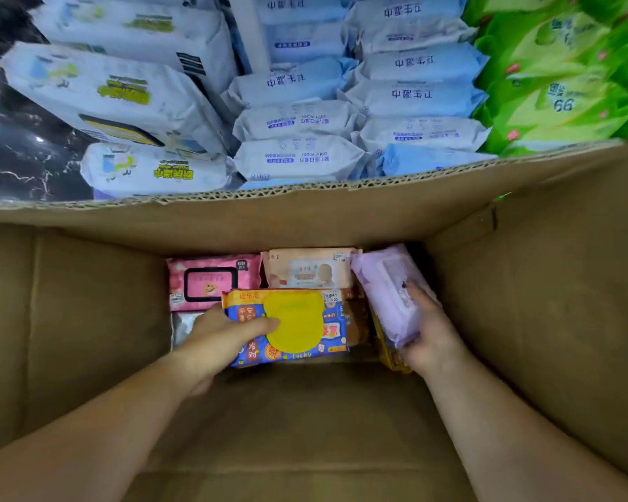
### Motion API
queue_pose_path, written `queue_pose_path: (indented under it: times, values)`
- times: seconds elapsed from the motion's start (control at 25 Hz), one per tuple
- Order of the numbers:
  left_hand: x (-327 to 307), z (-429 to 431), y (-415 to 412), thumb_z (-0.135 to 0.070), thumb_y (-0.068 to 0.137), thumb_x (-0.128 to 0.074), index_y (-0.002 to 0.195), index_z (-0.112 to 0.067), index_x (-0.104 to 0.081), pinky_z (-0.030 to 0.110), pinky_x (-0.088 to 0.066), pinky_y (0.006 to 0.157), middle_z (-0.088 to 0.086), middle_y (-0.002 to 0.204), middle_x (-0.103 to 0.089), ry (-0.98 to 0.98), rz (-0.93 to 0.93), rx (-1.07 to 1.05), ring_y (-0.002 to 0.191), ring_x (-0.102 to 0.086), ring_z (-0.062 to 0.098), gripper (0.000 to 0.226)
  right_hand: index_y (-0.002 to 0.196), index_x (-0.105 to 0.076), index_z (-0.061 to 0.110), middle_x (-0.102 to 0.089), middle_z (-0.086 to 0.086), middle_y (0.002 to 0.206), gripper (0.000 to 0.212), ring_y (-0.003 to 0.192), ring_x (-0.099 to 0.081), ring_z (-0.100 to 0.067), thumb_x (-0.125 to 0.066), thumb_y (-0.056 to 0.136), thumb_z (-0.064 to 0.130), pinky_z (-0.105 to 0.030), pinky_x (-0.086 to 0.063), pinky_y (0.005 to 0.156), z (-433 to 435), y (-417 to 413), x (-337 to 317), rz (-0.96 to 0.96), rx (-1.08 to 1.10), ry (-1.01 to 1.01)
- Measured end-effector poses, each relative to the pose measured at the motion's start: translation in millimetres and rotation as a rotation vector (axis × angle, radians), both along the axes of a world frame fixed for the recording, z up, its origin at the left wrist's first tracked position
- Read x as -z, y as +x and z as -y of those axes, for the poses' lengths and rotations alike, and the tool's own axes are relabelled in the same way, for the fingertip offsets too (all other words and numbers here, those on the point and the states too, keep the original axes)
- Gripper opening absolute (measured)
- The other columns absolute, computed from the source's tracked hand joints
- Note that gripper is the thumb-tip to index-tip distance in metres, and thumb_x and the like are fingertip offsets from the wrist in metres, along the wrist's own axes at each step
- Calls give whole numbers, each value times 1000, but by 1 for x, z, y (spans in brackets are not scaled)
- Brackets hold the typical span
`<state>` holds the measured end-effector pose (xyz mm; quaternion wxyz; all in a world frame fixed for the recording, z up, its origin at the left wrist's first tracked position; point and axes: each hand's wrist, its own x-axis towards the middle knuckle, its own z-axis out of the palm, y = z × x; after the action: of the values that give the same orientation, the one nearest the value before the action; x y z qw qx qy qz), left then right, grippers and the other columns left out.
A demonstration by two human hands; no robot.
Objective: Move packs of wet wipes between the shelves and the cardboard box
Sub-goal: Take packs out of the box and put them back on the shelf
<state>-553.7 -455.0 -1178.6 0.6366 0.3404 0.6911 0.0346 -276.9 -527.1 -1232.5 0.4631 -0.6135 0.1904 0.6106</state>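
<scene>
Both my arms reach down into a deep cardboard box (87,320). My left hand (220,338) grips the left end of a blue-and-orange pack with a yellow lid (305,327), thumb lying across the lid. My right hand (426,327) holds a purple pack (385,284) tilted against the box's right side. On the box floor behind them lie a pink pack (211,280) and a peach baby-wipes pack (310,269). A whitish pack (184,326) peeks out under my left hand.
Beyond the box's far flap (305,211), shelves hold stacked wipes: white-and-yellow packs (116,96) at left, blue-and-white packs (359,103) in the middle, green packs (559,74) at right. A yellow pack edge (392,356) shows beneath the purple one. Black marbled surface (22,150) at far left.
</scene>
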Motion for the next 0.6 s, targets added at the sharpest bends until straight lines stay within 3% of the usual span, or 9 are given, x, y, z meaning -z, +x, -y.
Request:
queue_pose_path:
  times: [0.08, 0.12, 0.24, 0.32, 0.4, 0.52, 0.6]
  values:
    - [-43, 0, -1, -14, 83, -81, 105, -13, -74, 27, -60, 69, 4, 91, -81, 19, 17, -56, 80, -79, 20, 23, 129, -63, 8, -73, -12, 118, 42, 115, -66, -30, -65, 94, 30, -34, -59, 85, 0, -5, -48, 30, -15, 94]
    - [-69, 0, -2, -14, 83, -81, 105, -13, -74, 28, -61, 70, 5, 92, -81, 30, 26, -88, 81, -79, 20, 23, 131, -63, 10, -71, -12, 124, 47, 120, -65, -28, -71, 89, 31, -39, -56, 97, 3, -8, -80, 57, -23, 133]
    - [-161, 0, -5, -15, 82, -82, 114, -12, -71, 41, -60, 87, 8, 102, -80, 54, 58, -120, 91, -78, 27, 34, 130, -65, 15, -71, -4, 127, 73, 123, -64, -22, -86, 68, 47, -48, -45, 110, 18, -6, -184, 185, -89, 202]
    - [-236, -1, -7, -15, 81, -83, 117, -12, -69, 45, -59, 91, 8, 104, -79, 82, 87, -117, 93, -77, 29, 39, 126, -68, 14, -68, -8, 131, 47, 124, -62, -22, -72, 86, 38, -48, -44, 110, 26, 0, -267, 262, -153, 325]
    - [-317, -1, -1, -13, 80, -82, 117, -13, -69, 44, -61, 86, 8, 105, -79, 153, 132, -125, 94, -77, 30, 39, 123, -69, 12, -69, -11, 126, 31, 112, -65, -24, -63, 95, 22, -44, -49, 96, 24, 10, -353, 301, -148, 426]
    - [-428, 0, 4, -10, 82, -79, 119, -12, -68, 35, -63, 71, 6, 103, -80, 241, 220, -104, 92, -77, 28, 39, 131, -63, 6, -71, -12, 122, 41, 102, -67, -22, -68, 91, 11, -35, -56, 80, 22, 20, -483, 352, -66, 454]
    - [-494, -13, 11, -16, 76, -82, 119, -14, -68, 39, -62, 77, 6, 105, -79, 310, 276, -70, 95, -76, 30, 45, 132, -62, 5, -72, -10, 119, 43, 100, -69, -19, -69, 89, 9, -34, -58, 81, 20, 28, -556, 413, -21, 507]
